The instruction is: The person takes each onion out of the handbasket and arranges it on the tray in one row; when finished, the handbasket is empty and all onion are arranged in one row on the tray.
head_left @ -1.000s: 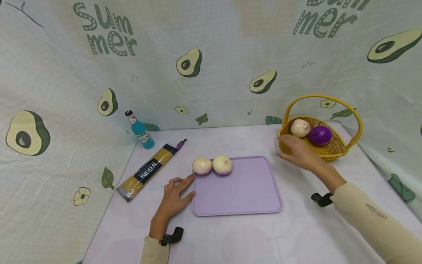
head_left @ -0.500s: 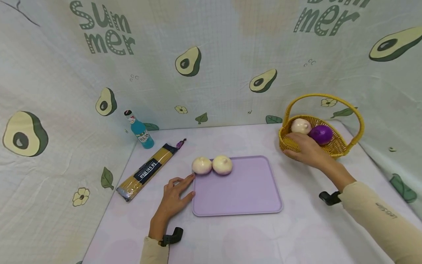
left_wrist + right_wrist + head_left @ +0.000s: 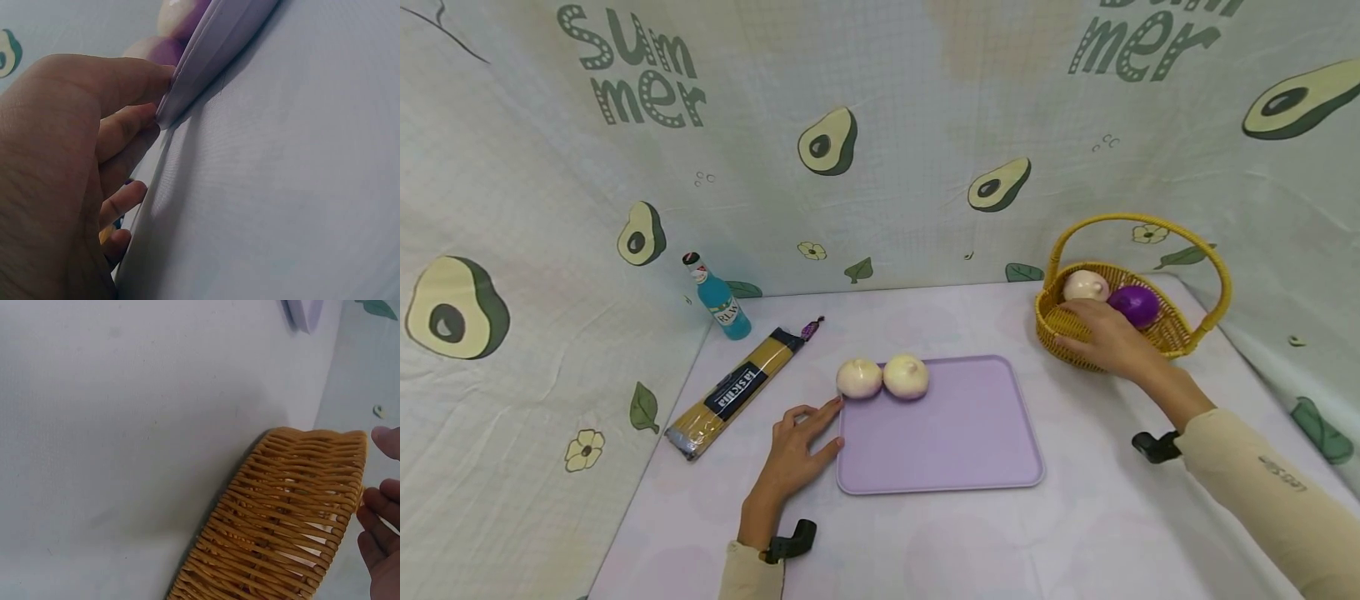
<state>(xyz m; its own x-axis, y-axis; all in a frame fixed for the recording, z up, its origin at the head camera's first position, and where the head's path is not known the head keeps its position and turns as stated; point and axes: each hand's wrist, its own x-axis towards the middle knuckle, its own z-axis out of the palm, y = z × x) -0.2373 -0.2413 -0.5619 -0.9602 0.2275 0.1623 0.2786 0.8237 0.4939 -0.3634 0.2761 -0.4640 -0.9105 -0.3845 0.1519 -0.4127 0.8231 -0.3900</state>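
My left hand [image 3: 797,450] rests at the left edge of a lilac tray [image 3: 940,433], its thumb and fingertips touching the rim in the left wrist view. Two white-and-purple onions [image 3: 860,379] sit side by side at the tray's far left corner. Over the near side of a yellow wicker basket [image 3: 1075,358] reaches my right hand [image 3: 1112,337], fingers extended and holding nothing. Inside the basket lie a whitish onion [image 3: 1086,287] and a shiny purple onion [image 3: 1135,306], just beyond the fingertips. The right wrist view shows the basket's woven side [image 3: 275,519] with those fingers at its rim.
A pack of spaghetti [image 3: 741,387] lies slanted left of the tray, a small purple-wrapped piece [image 3: 812,327] at its far end. Behind it stands a blue bottle [image 3: 721,298]. The basket's tall handle [image 3: 1138,218] arches over it, close to the patterned cloth backdrop [image 3: 925,125].
My right hand has moved right, from the basket's left rim to above its near side. The left hand, tray and onions have stayed in place.
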